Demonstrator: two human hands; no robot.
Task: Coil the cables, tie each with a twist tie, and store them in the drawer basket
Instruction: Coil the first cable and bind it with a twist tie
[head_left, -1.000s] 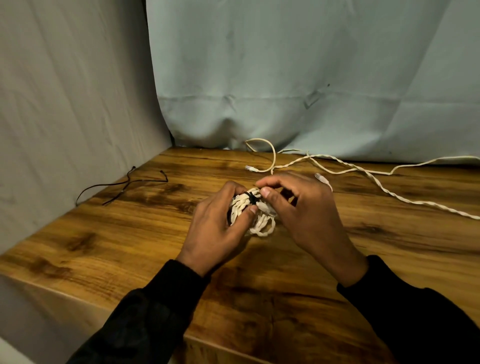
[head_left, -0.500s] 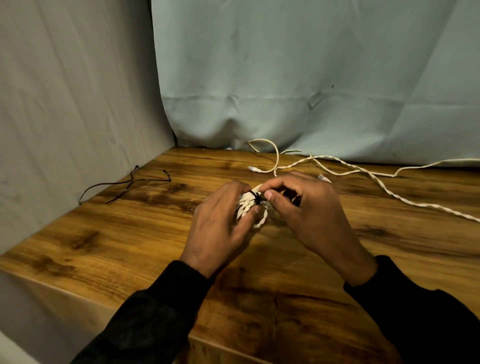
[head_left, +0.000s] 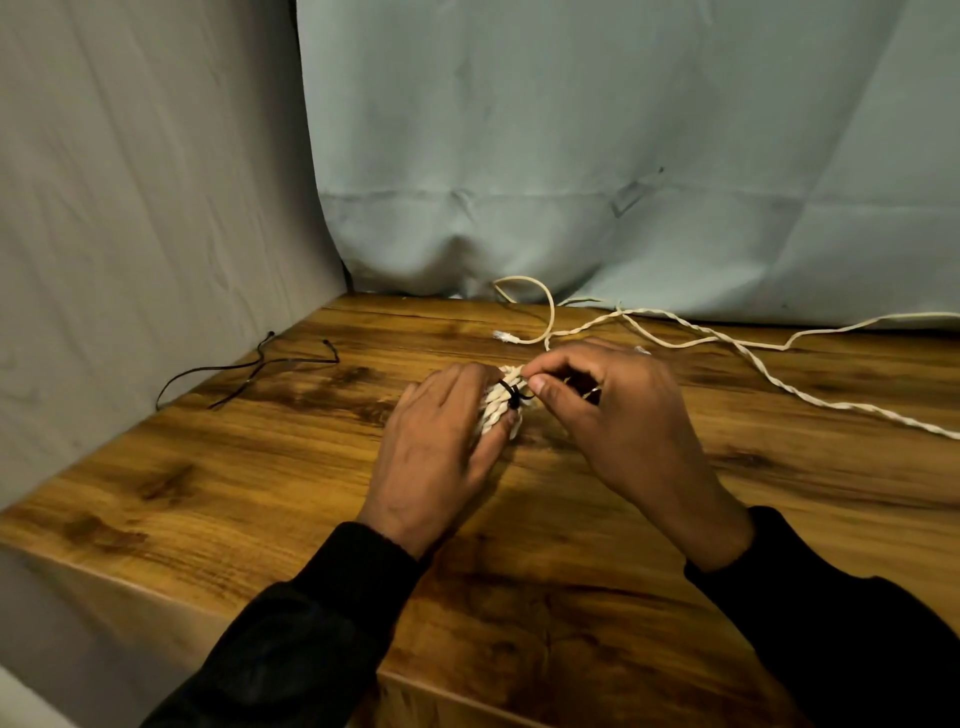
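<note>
White coiled cable (head_left: 497, 410) sits between left hand (head_left: 434, 452) and right hand (head_left: 618, 415)

We see the left hand (head_left: 436, 447) gripping a coiled white cable (head_left: 497, 410) over the wooden table (head_left: 260, 467). Right hand (head_left: 613, 415) pinches the black twist tie (head_left: 511, 395) wrapped round the coil. Loose white cable (head_left: 727, 343) trails right along the back; spare black ties (head_left: 260, 366) lie far left, near grey cloth (head_left: 130, 208).

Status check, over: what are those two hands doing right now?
Left hand grips white cable coil. Right hand pinches black twist tie around it. Loose white cables lie behind, nothing blocking.
</note>
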